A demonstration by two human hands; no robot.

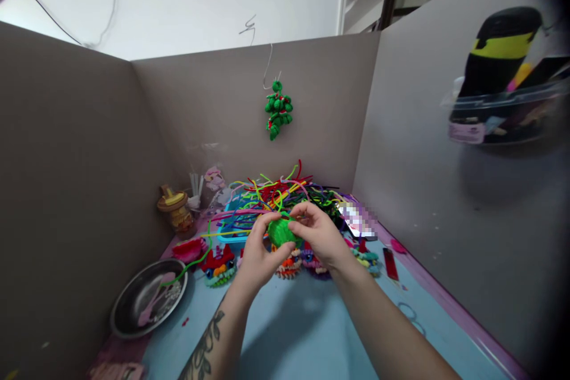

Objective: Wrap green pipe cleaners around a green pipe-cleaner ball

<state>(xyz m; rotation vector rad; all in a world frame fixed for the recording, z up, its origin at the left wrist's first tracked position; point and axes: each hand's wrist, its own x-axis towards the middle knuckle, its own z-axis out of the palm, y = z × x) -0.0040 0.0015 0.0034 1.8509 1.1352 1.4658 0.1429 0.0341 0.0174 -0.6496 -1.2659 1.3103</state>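
A round, bright-green ball of fuzzy stem material [279,231] is held up above the counter [289,338], between the two hands and in front of the coloured heap. The left hand [259,254] is clamped on its left side, fingers over the top and thumb along the lower edge. The right hand [321,233] has thumb and fingertips brought together at the ball's upper right, where a bit of green shows between them; whether this is a loose end cannot be made out.

The step in hand seems to be winding or shaping the ball, the left grip steadying while the right works at the surface. The next move would call for a firm left hold and a light right pinch, so that the turns are neither crushed nor slackened (fuzzy stems probably bend easily and catch on one another).

Just beyond lies a tangled heap of multicoloured fuzzy stems [285,190], partly in a light-blue plastic tray [228,238]. A thin green fuzzy strand [210,243] reaches down to a round silver metal bowl [119,314] at the left; any link to the ball is unclear.
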